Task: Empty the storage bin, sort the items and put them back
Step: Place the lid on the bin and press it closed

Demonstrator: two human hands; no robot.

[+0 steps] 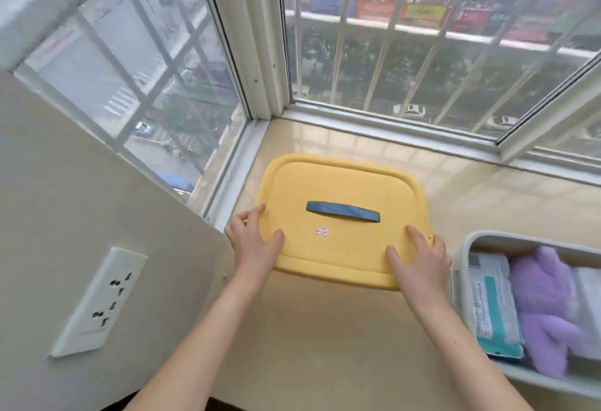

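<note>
1. Two bare forearms reach in from the bottom edge over the beige stone sill [325, 329].
2. Wall socket plate [97, 303] on the cream wall at near left, tilted in view.
3. Storage bin [536, 379], white, lid off, stands on the sill at near right, partly cut off by the frame edge.
4. Inside the bin, left to right: white-and-teal packet [494, 309] standing on edge, purple fluffy cloth [543, 306] touching it, and a pale item [590, 290] at the frame edge, too blurred to identify.
5. Left hand [252, 243] grips the near-left corner of the yellow lid [341, 248]. The thumb lies on top and the fingers curl round the left rim.
6. Right hand [419, 259] grips the near-right corner. Thumb and forefinger lie on top, and the other fingers wrap over the right rim.
7. The lid sits between the hands, just left of the bin, in the sill's window corner. Can't tell whether it rests on the sill or is held just off it. Its right edge is blurred.
8. Blue handle [343, 212] runs across the lid's middle, with a small sticker [322, 232] just nearer than it.
9. White window frame [260, 85] meets in the corner behind the lid.
10. Outside the glass are pale bars [377, 62]. Far below are a street, cars and shop signs.
</note>
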